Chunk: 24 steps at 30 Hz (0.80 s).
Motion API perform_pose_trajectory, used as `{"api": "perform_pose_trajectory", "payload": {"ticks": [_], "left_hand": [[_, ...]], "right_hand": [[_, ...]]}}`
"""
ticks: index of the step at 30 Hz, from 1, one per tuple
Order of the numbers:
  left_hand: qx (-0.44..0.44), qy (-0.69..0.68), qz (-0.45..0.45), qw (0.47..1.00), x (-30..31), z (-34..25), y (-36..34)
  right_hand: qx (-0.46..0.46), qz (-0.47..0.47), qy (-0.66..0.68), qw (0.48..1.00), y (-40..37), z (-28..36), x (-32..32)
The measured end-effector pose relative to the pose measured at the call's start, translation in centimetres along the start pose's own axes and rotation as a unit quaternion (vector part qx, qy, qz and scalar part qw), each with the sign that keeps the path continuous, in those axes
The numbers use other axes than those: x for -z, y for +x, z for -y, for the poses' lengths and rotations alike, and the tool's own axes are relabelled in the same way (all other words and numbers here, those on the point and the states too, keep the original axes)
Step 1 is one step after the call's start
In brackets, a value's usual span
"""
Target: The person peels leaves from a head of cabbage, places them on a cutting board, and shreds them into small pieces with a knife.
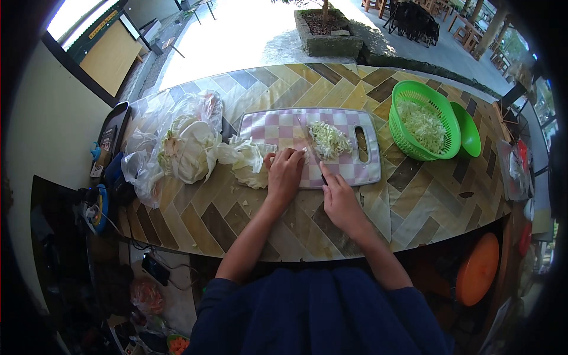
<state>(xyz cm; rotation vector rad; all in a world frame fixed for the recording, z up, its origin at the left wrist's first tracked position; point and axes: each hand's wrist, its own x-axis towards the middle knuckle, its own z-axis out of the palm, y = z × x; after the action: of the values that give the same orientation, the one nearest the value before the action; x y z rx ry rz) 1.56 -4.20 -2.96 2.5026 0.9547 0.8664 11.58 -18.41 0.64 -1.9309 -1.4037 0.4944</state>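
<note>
Cabbage (pixel 249 160) lies in pale leaves at the left edge of the checkered board (pixel 274 126) on the tabletop (pixel 302 228). The left hand (pixel 285 173) presses its curled fingers on a piece there, and the right hand (pixel 338 198) grips a knife (pixel 315 152) beside the cut shreds (pixel 329 141).

The only view comes from a camera on the person's head, looking forward and steeply down at close range over the counter (pixel 414 204), with ground beyond it.
</note>
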Motion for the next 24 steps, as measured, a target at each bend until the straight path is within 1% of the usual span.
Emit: {"api": "perform_pose_trajectory", "payload": {"ticks": [5, 8, 12, 14, 20, 23, 24], "left_hand": [[0.000, 0.044, 0.009, 0.999, 0.1, -0.2, 0.1], [-0.024, 0.048, -0.034, 0.998, -0.1, -0.2, 0.1], [-0.039, 0.059, -0.030, 0.997, -0.2, 0.2, 0.1], [-0.045, 0.055, -0.031, 0.997, -0.2, 0.3, 0.1], [-0.019, 0.062, 0.002, 0.998, 0.1, -0.1, 0.1], [-0.025, 0.045, -0.019, 0.998, -0.1, 0.2, 0.0], [-0.030, 0.062, -0.016, 0.997, 0.0, 0.2, 0.1]], "right_hand": [[-0.016, 0.019, -0.004, 1.000, -1.1, 1.2, -0.2], [-0.026, 0.026, -0.019, 0.999, -1.3, 1.4, -0.3], [-0.031, 0.035, -0.063, 0.997, -1.2, 1.2, -1.0], [-0.032, 0.032, -0.063, 0.997, -0.7, 1.0, -1.3], [-0.021, 0.007, -0.061, 0.998, 1.2, 0.1, -2.4], [-0.021, 0.008, -0.054, 0.998, 0.5, -0.1, -1.6], [-0.023, 0.010, -0.050, 0.998, 0.2, -0.2, -1.2]]}}
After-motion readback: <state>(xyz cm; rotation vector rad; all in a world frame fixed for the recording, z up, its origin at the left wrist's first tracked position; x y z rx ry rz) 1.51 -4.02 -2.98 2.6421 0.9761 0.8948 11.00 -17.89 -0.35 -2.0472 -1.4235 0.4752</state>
